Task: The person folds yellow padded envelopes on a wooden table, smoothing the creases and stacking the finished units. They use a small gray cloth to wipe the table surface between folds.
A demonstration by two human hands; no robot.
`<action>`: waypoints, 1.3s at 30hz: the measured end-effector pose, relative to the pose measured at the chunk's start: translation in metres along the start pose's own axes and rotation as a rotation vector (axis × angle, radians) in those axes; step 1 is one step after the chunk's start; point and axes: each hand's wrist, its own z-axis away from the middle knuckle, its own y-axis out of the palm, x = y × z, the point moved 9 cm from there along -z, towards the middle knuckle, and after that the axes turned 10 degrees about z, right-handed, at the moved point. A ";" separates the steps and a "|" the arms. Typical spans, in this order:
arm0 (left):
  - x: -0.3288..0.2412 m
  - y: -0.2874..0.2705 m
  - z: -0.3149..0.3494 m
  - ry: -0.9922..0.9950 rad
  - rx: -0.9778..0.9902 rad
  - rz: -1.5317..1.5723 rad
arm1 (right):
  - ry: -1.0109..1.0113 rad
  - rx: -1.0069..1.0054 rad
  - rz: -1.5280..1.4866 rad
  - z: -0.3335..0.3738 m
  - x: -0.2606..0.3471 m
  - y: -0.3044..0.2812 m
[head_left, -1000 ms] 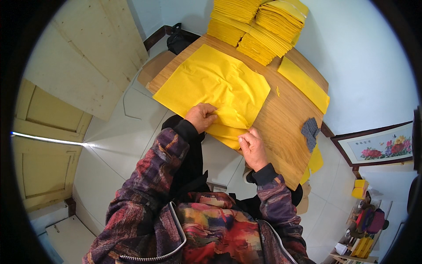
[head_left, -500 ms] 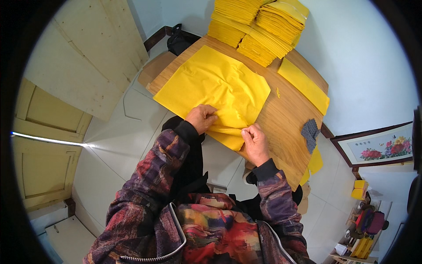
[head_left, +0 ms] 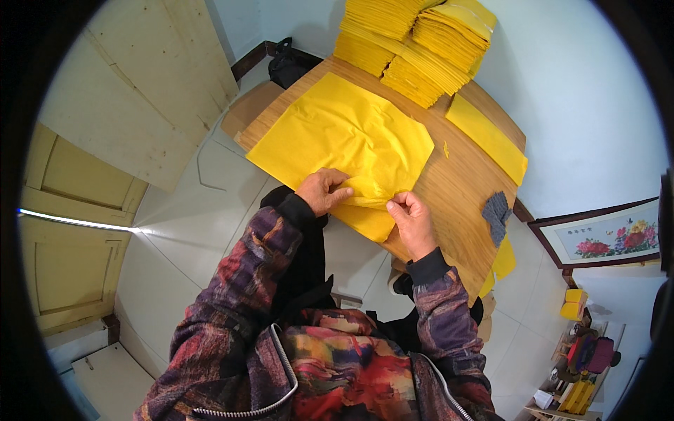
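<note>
A large yellow paper sheet (head_left: 344,133) lies spread on the wooden table (head_left: 456,189), its near edge bunched and wrinkled. My left hand (head_left: 321,191) pinches that near edge from the left. My right hand (head_left: 411,223) grips the same crumpled fold from the right, thumb and fingers closed on the paper. The two hands are close together at the table's front edge.
Tall stacks of folded yellow paper (head_left: 414,38) stand at the far end of the table. A narrow yellow strip (head_left: 486,137) lies to the right, with a grey cloth (head_left: 496,214) near the edge. A black bag (head_left: 284,63) sits on the floor; a framed flower picture (head_left: 604,238) leans at the right.
My right hand has moved up and left toward my left hand, gathering the sheet's near edge into a raised fold between them.
</note>
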 end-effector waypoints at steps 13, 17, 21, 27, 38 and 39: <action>-0.010 0.005 0.007 0.215 -0.022 -0.272 | -0.037 -0.169 0.006 0.004 0.012 -0.011; 0.006 -0.002 -0.001 -0.005 -0.066 -0.063 | -0.166 -0.046 0.497 0.036 0.027 -0.011; 0.012 -0.003 -0.002 -0.104 -0.050 -0.020 | -0.397 -0.002 0.707 0.059 0.038 0.001; 0.010 -0.006 -0.004 -0.055 -0.084 -0.031 | -0.485 -0.020 0.714 0.051 0.037 0.009; 0.012 -0.005 -0.002 -0.022 -0.088 0.000 | -0.056 0.142 0.115 0.026 -0.007 0.008; 0.011 -0.005 -0.002 -0.006 -0.087 0.003 | 0.009 0.151 0.029 0.025 -0.012 0.007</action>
